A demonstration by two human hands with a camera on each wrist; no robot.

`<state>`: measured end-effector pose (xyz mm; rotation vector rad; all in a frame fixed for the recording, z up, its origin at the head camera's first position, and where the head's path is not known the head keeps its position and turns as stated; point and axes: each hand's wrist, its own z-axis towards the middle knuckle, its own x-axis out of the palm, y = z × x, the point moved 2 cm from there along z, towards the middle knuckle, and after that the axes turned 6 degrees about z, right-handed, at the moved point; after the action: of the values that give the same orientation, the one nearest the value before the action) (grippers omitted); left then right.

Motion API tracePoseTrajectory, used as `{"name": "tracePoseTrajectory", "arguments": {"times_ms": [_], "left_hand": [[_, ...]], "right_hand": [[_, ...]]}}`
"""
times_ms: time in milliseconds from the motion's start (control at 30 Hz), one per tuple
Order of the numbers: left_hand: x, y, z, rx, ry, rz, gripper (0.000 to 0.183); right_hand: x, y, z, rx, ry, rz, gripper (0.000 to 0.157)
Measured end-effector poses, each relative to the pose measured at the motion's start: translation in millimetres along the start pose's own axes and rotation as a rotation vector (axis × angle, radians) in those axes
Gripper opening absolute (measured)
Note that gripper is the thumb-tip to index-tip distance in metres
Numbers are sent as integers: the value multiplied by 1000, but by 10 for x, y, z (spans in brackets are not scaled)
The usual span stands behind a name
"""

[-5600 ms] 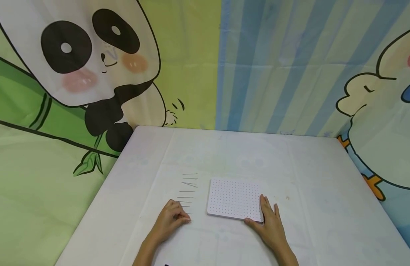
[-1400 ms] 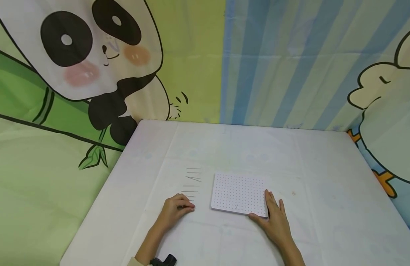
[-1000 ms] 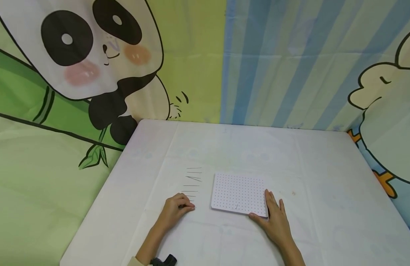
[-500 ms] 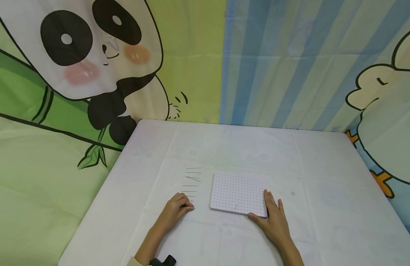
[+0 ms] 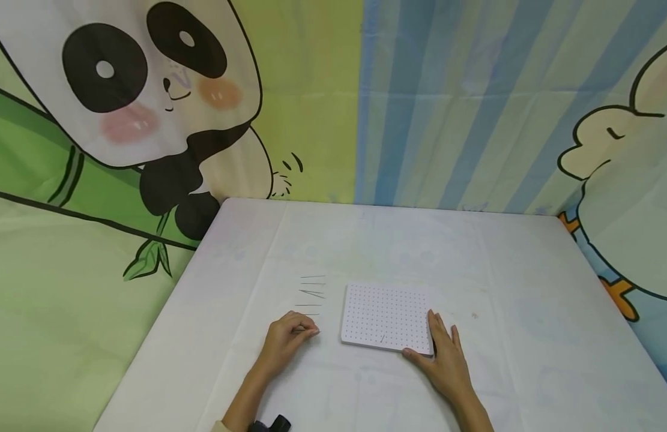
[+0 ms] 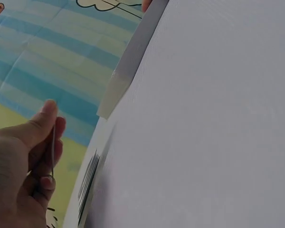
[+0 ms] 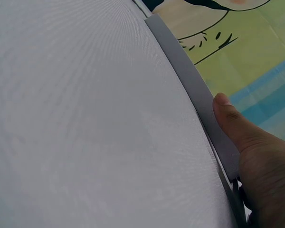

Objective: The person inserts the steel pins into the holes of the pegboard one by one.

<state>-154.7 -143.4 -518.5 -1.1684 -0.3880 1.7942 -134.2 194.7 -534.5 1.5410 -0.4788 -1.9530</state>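
My left hand (image 5: 283, 342) pinches a thin metal rod (image 6: 53, 154) between thumb and fingers, plainly seen in the left wrist view. The hand is at the near end of a row of similar thin rods (image 5: 310, 305) lying on the table, and hides part of it. To the right lies a white board (image 5: 384, 312) dotted with a grid of small holes. One short thin rod (image 5: 382, 339) sticks up from it near its front edge. My right hand (image 5: 445, 363) rests at the board's front right corner, thumb along the front edge and straight fingers against the right side.
The board and rods lie on a white-covered table (image 5: 528, 288). Its far edge meets a cartoon-printed backdrop (image 5: 306, 102). A dark device (image 5: 274, 423) sits by my left wrist at the bottom of the head view.
A thin rod stands in the board that was bare 5.6 seconds ago. Since half a second ago, my left hand has shifted slightly up and right. The right hand keeps its place at the corner.
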Motion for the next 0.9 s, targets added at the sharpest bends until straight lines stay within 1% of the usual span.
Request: {"name": "tracePoseTrajectory", "arguments": {"times_ms": [100,200,333,400,467,567,667,800,900], "left_hand": [[40,-92,102,-19,-38,-81,8],[88,-239,229,-13,-58,-173,11],[157,-527,411,0,-29,-252,17],[206,-656,489,-4,-10,-283,16],[274,-741,544,-12,-1,-319,13],[401,-807,590,-35,-5,-377,11],[543,-840,602,-64,-9,-419,12],[725,-885,597,-100,18,-449,14],[826,-915,588,-111,41,-451,13]], "right_hand": [[19,-7,-20,9,6,12,104],[40,-6,-42,14,9,14,105],[41,-1,-55,19,6,7,106],[32,0,-51,16,4,5,106],[22,0,-43,13,4,3,106],[9,3,-29,6,8,0,105],[2,1,-21,-5,6,-5,105],[-12,-15,-14,-22,-9,-7,103],[-24,-29,-6,-29,-17,-5,103]]}}
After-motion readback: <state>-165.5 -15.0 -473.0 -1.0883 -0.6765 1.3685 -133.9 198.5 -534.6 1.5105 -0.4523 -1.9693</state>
